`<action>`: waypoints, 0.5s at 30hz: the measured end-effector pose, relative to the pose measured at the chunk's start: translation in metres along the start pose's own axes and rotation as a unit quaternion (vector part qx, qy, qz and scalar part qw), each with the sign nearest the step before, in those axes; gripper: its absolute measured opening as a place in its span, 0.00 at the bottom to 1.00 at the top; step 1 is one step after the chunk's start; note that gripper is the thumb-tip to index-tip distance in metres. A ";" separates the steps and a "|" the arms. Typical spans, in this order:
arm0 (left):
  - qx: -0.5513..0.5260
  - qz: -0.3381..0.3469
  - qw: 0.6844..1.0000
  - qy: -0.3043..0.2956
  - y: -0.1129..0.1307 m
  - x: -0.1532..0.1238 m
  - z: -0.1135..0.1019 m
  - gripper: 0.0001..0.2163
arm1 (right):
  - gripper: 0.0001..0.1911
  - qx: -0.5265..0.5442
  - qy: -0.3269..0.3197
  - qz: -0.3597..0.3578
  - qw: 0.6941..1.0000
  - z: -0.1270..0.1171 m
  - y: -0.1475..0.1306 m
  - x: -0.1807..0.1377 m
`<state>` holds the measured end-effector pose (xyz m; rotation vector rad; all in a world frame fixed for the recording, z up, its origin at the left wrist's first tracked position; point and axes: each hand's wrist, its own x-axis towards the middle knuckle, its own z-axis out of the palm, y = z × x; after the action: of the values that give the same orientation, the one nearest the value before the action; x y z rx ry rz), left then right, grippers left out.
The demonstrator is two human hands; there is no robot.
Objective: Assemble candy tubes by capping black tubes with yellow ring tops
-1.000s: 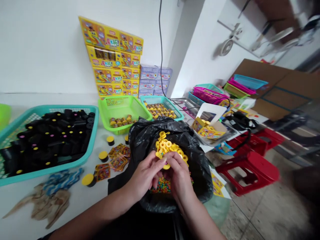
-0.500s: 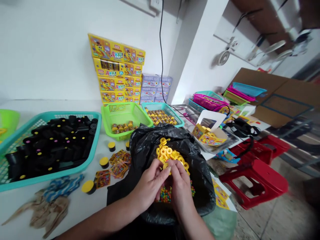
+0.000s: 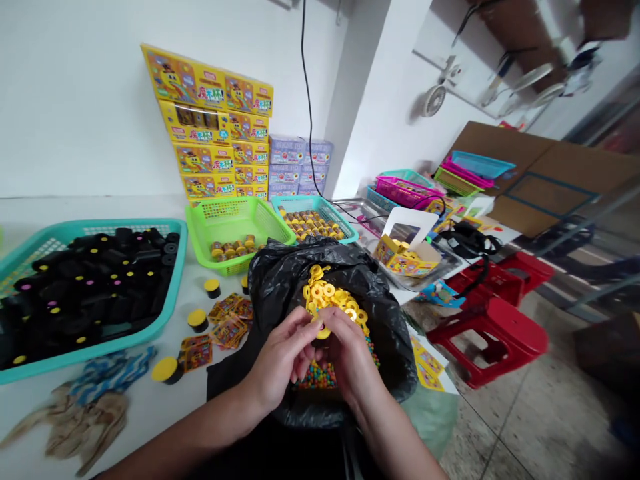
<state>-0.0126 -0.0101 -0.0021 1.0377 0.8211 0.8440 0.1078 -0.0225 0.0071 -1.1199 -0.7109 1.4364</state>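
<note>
My left hand (image 3: 280, 360) and my right hand (image 3: 349, 350) meet over a bin lined with a black plastic bag (image 3: 390, 333). Pinched between the fingertips of both is a small round yellow plastic piece (image 3: 324, 332); its far side is partly covered by my fingers. Just beyond my hands lies a heap of yellow plastic rings (image 3: 320, 291). Below them, inside the bag, are many small coloured candy beads (image 3: 317, 377). To the left on the table lie printed cards (image 3: 230, 330) and black tubs with yellow lids (image 3: 167, 369).
A turquoise basket (image 3: 175, 293) of black containers stands left, near a crumpled cloth (image 3: 87, 420). Behind the bag are a green basket (image 3: 227, 217) and a blue basket (image 3: 350, 233) with small filled cups. Yellow boxes (image 3: 200, 157) are stacked at the wall; red stools (image 3: 500, 340) stand right.
The view has shifted, so the surroundings sit further left. My hands have turned and parted slightly, showing more of the yellow piece between my fingertips.
</note>
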 end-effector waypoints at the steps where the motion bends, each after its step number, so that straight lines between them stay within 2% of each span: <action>1: -0.001 -0.002 1.000 0.001 0.000 0.000 0.000 0.18 | 0.12 -0.004 -0.006 0.008 1.000 -0.001 -0.002 0.000; 5: 0.006 0.010 1.000 0.027 -0.001 -0.002 0.003 0.17 | 0.09 0.025 0.021 0.018 0.999 0.003 -0.003 0.002; 9: 0.015 0.049 0.998 0.038 0.003 -0.005 0.007 0.17 | 0.09 0.071 0.036 -0.006 0.997 0.007 0.000 0.002; 12: 0.001 0.058 0.998 0.024 0.008 -0.004 0.004 0.16 | 0.09 0.043 0.002 -0.027 0.999 0.004 -0.002 -0.001; 15: -0.062 0.018 0.998 -0.002 0.012 -0.002 -0.004 0.16 | 0.15 -0.026 -0.044 -0.087 0.995 -0.003 -0.004 -0.004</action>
<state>-0.0192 -0.0072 0.0089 0.9454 0.7400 0.9119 0.1119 -0.0259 0.0108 -1.0135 -0.8908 1.3304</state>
